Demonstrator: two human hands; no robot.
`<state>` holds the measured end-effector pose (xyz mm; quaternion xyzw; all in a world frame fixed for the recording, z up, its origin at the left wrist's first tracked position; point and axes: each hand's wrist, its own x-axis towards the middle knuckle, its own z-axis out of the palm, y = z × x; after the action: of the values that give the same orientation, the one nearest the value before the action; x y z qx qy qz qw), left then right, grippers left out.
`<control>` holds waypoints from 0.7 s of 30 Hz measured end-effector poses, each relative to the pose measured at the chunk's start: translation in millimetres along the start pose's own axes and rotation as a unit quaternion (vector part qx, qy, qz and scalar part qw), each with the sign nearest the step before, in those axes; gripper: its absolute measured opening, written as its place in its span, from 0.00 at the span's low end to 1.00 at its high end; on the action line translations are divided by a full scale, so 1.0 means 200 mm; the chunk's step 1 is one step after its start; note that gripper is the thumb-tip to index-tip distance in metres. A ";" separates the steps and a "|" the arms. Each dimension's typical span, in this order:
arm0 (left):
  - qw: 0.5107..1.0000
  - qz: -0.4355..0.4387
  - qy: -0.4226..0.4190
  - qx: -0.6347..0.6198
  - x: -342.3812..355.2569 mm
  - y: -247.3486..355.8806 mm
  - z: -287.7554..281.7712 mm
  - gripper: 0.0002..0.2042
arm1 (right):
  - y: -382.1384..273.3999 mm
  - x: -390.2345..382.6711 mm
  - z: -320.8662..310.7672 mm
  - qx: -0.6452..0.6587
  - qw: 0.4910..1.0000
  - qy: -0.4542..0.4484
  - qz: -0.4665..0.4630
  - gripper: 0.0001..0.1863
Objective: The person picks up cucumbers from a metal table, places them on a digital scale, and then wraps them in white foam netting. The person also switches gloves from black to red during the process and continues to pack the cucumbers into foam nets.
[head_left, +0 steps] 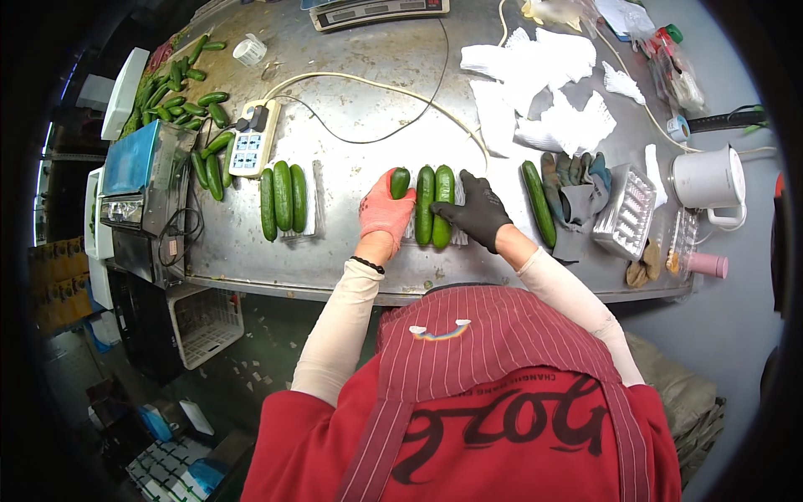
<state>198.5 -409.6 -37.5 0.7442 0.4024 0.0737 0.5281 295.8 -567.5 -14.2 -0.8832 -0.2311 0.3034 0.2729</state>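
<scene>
The left hand (386, 211) had its fingers curled round 1 tilted cucumber (401, 181), just left of a side-by-side pair (425, 205); the right hand (483, 216), fingers parted, touched the pair. Laying it parallel, gently, seemed best.

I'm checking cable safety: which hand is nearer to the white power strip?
The left hand, in a coral glove, is nearer: it holds a cucumber to the right of the power strip. The right hand, in a black glove, is farther right, touching another cucumber.
</scene>
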 end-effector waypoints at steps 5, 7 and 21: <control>0.994 0.004 -0.027 0.102 -0.01 0.09 -0.02 0.20 | -0.02 -0.01 -0.02 -0.020 1.000 -0.006 -0.004 0.49; 0.986 -0.009 -0.064 0.154 -0.01 0.14 -0.04 0.18 | -0.03 -0.01 -0.03 -0.029 0.999 -0.022 0.002 0.49; 0.992 -0.060 0.088 0.074 0.00 0.13 0.00 0.14 | 0.03 0.02 0.05 0.031 0.998 0.043 -0.032 0.46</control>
<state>211.1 -412.7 -15.2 0.7462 0.4955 0.0770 0.4379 293.5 -567.2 -26.5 -0.8787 -0.2376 0.2634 0.3194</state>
